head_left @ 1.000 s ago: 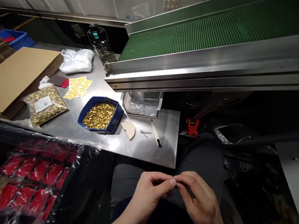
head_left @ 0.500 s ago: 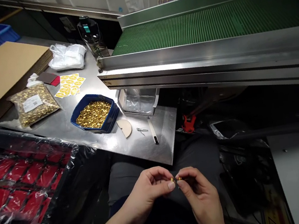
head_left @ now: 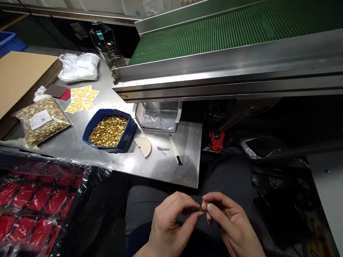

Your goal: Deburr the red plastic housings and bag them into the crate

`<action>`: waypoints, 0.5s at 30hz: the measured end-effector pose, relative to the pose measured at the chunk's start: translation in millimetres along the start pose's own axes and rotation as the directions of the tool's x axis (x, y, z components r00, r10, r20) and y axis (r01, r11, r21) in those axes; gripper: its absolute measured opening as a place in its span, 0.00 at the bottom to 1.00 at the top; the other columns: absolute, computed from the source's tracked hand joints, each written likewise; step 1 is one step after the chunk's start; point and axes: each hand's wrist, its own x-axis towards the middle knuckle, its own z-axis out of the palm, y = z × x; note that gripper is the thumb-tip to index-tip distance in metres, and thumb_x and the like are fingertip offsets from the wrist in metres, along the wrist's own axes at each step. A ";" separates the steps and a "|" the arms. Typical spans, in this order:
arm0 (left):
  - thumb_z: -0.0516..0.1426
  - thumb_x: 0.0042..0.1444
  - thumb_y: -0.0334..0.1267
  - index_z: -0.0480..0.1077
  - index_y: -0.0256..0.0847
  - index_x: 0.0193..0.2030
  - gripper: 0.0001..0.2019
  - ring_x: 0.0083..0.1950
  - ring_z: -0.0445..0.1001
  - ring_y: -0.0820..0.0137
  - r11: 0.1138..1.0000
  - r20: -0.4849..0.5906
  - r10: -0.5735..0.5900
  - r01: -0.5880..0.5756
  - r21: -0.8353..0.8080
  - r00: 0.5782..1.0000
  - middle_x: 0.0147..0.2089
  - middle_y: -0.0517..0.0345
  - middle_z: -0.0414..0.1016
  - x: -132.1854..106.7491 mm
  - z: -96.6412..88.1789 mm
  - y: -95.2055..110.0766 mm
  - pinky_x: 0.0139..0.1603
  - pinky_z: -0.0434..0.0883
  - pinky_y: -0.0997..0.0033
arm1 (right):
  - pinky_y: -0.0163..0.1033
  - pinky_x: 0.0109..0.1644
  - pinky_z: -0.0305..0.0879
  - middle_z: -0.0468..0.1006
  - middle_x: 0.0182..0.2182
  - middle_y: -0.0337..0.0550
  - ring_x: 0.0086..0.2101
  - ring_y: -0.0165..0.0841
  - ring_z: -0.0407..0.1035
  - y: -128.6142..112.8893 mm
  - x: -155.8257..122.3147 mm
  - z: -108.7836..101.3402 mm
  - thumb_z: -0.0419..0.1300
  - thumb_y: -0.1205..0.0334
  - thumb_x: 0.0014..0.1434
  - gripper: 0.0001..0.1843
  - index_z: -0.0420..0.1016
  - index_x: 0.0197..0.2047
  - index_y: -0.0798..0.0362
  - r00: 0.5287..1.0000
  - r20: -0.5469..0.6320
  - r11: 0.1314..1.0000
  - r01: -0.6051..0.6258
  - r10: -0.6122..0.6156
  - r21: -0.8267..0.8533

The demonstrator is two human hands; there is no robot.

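Above my lap, my left hand point(head_left: 175, 220) and my right hand point(head_left: 228, 218) meet at the fingertips. Each is closed in a pinch of thumb and forefinger. A tiny gold-coloured metal piece point(head_left: 206, 204) shows at the right fingertips. Another glint of gold sits in the left pinch, mostly covered by the fingers. The exact kind of these pieces is too small to tell. On the metal table ahead, a blue bin point(head_left: 133, 135) holds many small gold pieces point(head_left: 109, 131). A half-round beige disc point(head_left: 143, 147), a small metal tool point(head_left: 163, 148) and a white-handled cutter point(head_left: 175, 149) lie nearby.
A green conveyor belt point(head_left: 203, 35) spans the upper right. On the table point(head_left: 178, 174) are a clear bag of gold pieces point(head_left: 43, 122), sticker sheets point(head_left: 81, 99), a white plastic bundle point(head_left: 79, 67) and a bottle point(head_left: 108, 47). Red packed items point(head_left: 36, 198) fill a plastic-lined container at left.
My left hand has turned, its fingers now covering more of its gold piece. My right thumb has shifted up over the piece in that hand. The view has tilted slightly.
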 end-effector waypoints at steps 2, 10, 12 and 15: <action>0.60 0.61 0.25 0.73 0.42 0.43 0.08 0.40 0.76 0.72 1.000 -0.009 -0.005 0.005 0.013 1.000 0.38 0.59 0.77 1.0 0.2 -0.2 0.41 0.72 0.73 | 0.34 0.41 0.69 0.80 0.37 0.40 0.34 0.30 0.71 0.0 -0.5 -0.7 0.67 0.53 0.63 0.10 0.79 0.45 0.47 1.000 -0.002 1.000 -0.011 0.011 -0.011; 0.60 0.59 0.21 0.73 0.39 0.45 0.11 0.40 0.77 0.70 0.970 -0.032 0.191 -0.184 0.161 0.981 0.39 0.54 0.78 2.1 4.8 -0.1 0.42 0.74 0.72 | 0.35 0.43 0.65 0.76 0.33 0.37 0.36 0.32 0.68 3.1 -1.0 3.4 0.71 0.51 0.58 0.11 0.80 0.38 0.47 0.999 -0.043 0.998 0.002 -0.005 -0.065; 0.60 0.58 0.19 0.73 0.37 0.47 0.13 0.40 0.77 0.70 0.944 -0.037 0.271 -0.258 0.205 0.962 0.39 0.53 0.78 1.3 6.1 -1.5 0.41 0.75 0.72 | 0.36 0.42 0.65 0.76 0.31 0.38 0.35 0.33 0.67 3.2 -0.7 9.2 0.71 0.48 0.57 0.13 0.80 0.36 0.48 0.998 -0.035 0.999 -0.044 0.044 -0.003; 0.61 0.57 0.18 0.73 0.35 0.47 0.14 0.39 0.77 0.70 0.913 -0.033 0.342 -0.324 0.248 0.939 0.40 0.51 0.79 -0.2 6.7 -3.7 0.40 0.76 0.72 | 0.37 0.42 0.65 0.76 0.30 0.39 0.34 0.33 0.67 2.2 -0.9 13.7 0.71 0.47 0.56 0.14 0.81 0.35 0.49 0.995 -0.039 0.995 -0.092 0.094 0.050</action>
